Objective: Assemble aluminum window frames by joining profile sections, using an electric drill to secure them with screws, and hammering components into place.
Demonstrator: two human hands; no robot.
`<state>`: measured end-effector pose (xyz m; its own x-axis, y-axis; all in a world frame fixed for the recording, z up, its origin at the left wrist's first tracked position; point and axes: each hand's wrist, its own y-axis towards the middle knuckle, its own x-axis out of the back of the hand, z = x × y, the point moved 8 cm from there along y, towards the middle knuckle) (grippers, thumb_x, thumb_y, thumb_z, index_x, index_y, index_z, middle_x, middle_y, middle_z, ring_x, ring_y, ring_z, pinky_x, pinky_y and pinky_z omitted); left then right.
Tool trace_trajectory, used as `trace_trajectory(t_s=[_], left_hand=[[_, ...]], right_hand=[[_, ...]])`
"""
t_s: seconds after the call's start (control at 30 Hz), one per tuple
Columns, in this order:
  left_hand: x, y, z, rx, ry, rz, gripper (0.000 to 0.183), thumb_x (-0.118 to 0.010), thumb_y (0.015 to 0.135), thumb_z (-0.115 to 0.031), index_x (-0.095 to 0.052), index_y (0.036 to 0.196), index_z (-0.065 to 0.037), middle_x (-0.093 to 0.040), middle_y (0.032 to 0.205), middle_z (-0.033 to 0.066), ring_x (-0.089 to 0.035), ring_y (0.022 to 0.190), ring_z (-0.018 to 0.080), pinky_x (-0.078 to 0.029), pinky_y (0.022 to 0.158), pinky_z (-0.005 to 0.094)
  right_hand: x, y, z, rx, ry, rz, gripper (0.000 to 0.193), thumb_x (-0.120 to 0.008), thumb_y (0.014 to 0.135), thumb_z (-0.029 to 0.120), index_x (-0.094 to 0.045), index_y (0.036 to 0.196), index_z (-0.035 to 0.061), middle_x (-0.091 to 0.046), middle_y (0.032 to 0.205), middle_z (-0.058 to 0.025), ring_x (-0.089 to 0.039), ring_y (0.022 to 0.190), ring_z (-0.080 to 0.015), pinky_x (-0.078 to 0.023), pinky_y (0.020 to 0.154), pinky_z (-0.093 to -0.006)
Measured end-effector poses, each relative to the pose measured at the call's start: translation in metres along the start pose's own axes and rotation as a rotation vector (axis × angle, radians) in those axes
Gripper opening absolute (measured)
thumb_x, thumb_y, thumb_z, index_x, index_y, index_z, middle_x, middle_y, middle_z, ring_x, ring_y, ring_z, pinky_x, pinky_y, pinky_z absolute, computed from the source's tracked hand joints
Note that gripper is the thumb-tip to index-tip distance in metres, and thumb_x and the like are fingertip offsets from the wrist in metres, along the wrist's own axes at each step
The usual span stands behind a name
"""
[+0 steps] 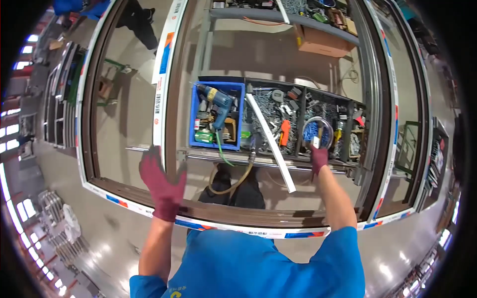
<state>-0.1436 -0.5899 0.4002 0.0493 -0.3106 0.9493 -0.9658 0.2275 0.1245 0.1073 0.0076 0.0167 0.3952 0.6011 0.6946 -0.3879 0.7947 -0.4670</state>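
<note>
Frame [248, 213] is lying before the person, brown with white film along its edges. The maroon-gloved left hand [164, 185] is resting at the near end of its bar [161, 94], thumb standing wide of the fingers. The right hand [319, 159], also gloved, is reaching to the parts tray [300, 116], fingertips by a clear ring [329, 130] and a small white piece [316, 141]; whether they are gripping either, I cannot tell. A white strip [271, 141] is slanting over the tray. Left of it, a drill [222, 103] is lying in a blue bin [193, 116].
</note>
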Motion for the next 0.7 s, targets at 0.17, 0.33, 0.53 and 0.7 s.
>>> trace_trajectory(t_s=[0.17, 0.33, 0.53, 0.7], left_hand=[[-0.009, -0.066, 0.105, 0.653, -0.219, 0.247, 0.088, -0.081, 0.084, -0.034, -0.041, 0.157, -0.005, -0.063, 0.140, 0.0270, -0.061, 0.129, 0.0469, -0.050, 0.106, 0.0509], [0.000, -0.057, 0.109, 0.540, -0.062, 0.085, 0.064, -0.079, 0.086, -0.029, -0.057, 0.142, -0.008, -0.073, 0.118, 0.0259, -0.069, 0.113, 0.0469, -0.055, 0.095, 0.0500], [0.020, -0.084, 0.124, 0.695, -0.001, 0.112, 0.060, -0.077, 0.085, -0.031, -0.060, 0.137, -0.006, -0.073, 0.112, 0.0244, -0.070, 0.107, 0.0463, -0.056, 0.092, 0.0505], [-0.021, -0.080, 0.106, 0.674, -0.057, 0.399, 0.079, -0.068, 0.095, -0.055, -0.051, 0.147, 0.002, -0.062, 0.140, 0.0269, -0.063, 0.126, 0.0431, -0.053, 0.104, 0.0508]], right_hand=[[-0.059, -0.010, 0.051, -0.225, 0.016, 0.066, 0.073, -0.082, 0.085, 0.055, -0.071, 0.121, -0.0084, -0.075, 0.119, -0.0280, -0.073, 0.108, -0.0398, -0.053, 0.096, -0.0492], [-0.077, -0.085, 0.194, 0.169, -0.315, -0.204, 0.083, -0.080, 0.086, 0.048, -0.052, 0.145, -0.0030, -0.053, 0.149, -0.0296, -0.051, 0.140, -0.0475, -0.043, 0.115, -0.0543], [-0.296, -0.235, 0.309, 0.604, 0.129, 0.591, 0.070, -0.080, 0.091, 0.034, -0.054, 0.144, -0.0033, -0.065, 0.135, -0.0296, -0.064, 0.126, -0.0448, -0.048, 0.110, -0.0481], [-0.453, -0.179, 0.245, 0.088, -0.068, 0.639, 0.075, -0.073, 0.093, 0.057, -0.060, 0.141, 0.0006, -0.060, 0.143, -0.0277, -0.049, 0.144, -0.0341, -0.048, 0.109, -0.0530]])
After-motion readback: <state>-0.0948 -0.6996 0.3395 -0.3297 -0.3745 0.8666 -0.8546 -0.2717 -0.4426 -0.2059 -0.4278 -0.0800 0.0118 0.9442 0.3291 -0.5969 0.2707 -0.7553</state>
